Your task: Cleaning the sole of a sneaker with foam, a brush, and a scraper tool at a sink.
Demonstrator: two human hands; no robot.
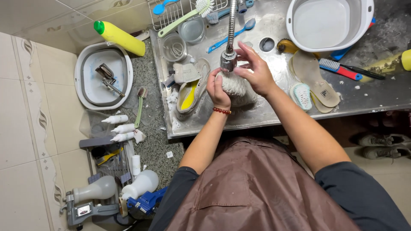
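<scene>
Between both sets of fingers, under the faucet head (228, 60): white shoe (238, 87), clamped by left hand (217, 90); right hand (254, 68) curled over its top.

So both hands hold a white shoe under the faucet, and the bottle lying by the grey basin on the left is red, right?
Not quite: the bottle is yellow with a green cap, not red. The head view shows it lying by the grey basin. The rest holds: the left hand and right hand hold the white shoe under the faucet.
</scene>
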